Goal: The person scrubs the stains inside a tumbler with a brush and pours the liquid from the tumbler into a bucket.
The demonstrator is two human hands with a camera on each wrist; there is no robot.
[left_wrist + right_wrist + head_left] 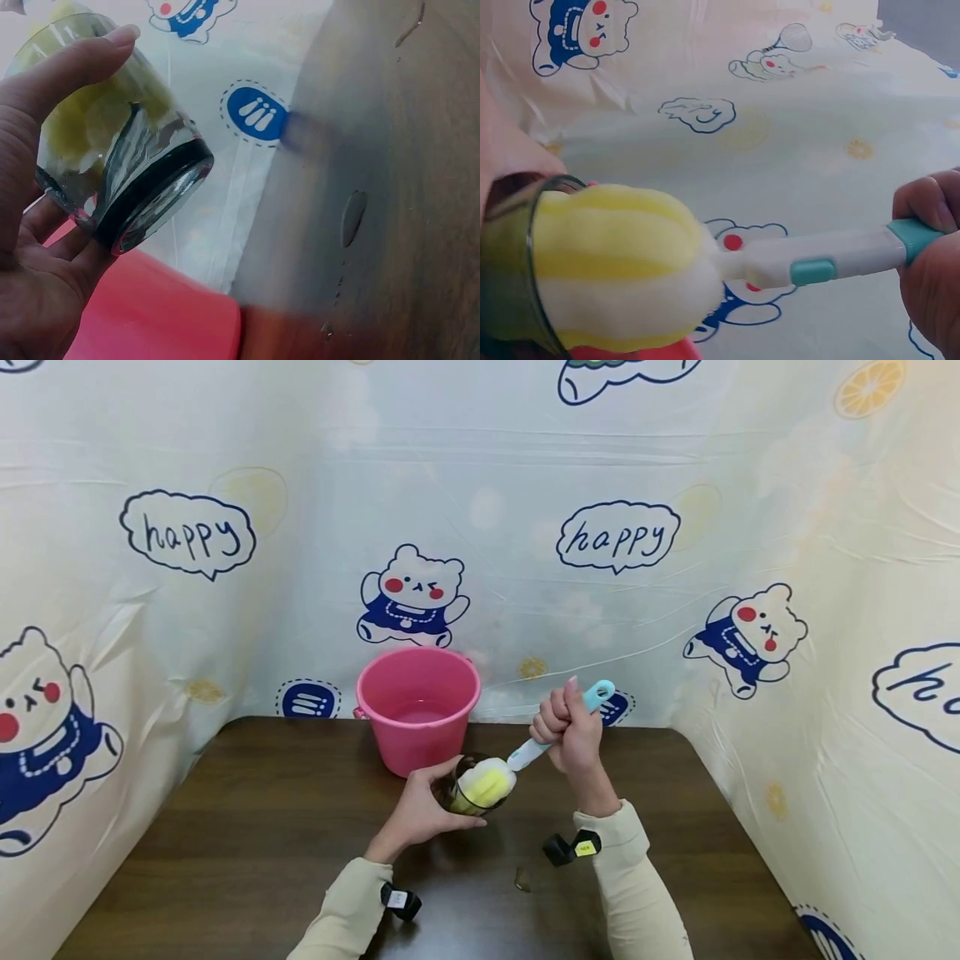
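My left hand grips a clear drinking glass, tilted with its mouth toward the right hand; the thumb lies along its side in the left wrist view. A yellow and white sponge brush sits partly inside the glass, its rounded back end sticking out of the rim. The right hand holds the brush by its white and turquoise handle, fingers curled round it. Just behind the glass stands a pink bucket, with what looks like some water in the bottom.
A dark wooden table lies under the hands. Small wet spots show on its surface. A printed cloth with bears and lettering hangs round the back and sides. Black wrist cameras sit at both cuffs.
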